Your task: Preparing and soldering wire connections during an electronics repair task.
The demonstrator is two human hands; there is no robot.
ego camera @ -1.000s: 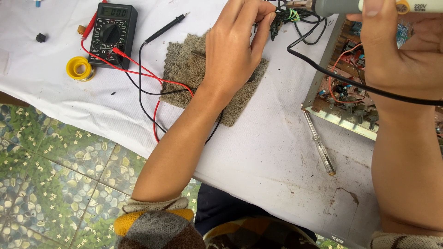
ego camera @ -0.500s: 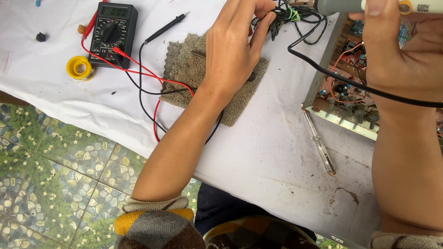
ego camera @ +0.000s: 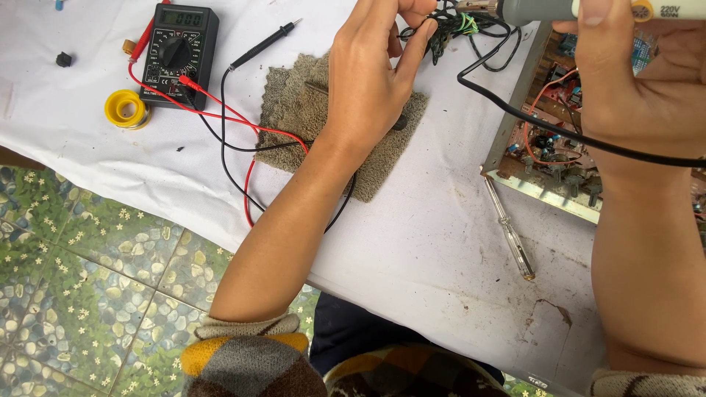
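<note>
1. Head view, the step in hand: you look to be soldering. Your left hand (ego camera: 371, 77) pinches a small bundle of dark and green wires (ego camera: 452, 29) between thumb and fingertips at about 12 o'clock in the picture.

2. Your right hand (ego camera: 647, 88), at 2 o'clock, is wrapped firmly round the grey soldering iron (ego camera: 537, 9), its barrel pointing to 9 o'clock toward the bundle. The iron's black cord (ego camera: 515, 114) loops down and runs off to 3 o'clock under your wrist.

3. Where the work lies against the grip: the wires sit just beyond your left fingertips, at their 2 o'clock, and the iron's tip is right beside them. Whether it touches cannot be told, because the top edge of the picture cuts in close.

4. What the next move seems to call for: a steady left pinch, with your fingers kept back from the hot tip, and a small, controlled approach by the iron.

5. Around you: a grey cloth pad (ego camera: 294, 110) lies under your left wrist; a black multimeter (ego camera: 180, 51) with red and black leads sits at 10 o'clock, with a yellow solder spool (ego camera: 125, 109) beside it.

6. An open chassis with a circuit board (ego camera: 548, 140) stands at 3 o'clock, and a clear-handled screwdriver (ego camera: 507, 235) lies on the white tablecloth (ego camera: 426, 242) just below it.
</note>
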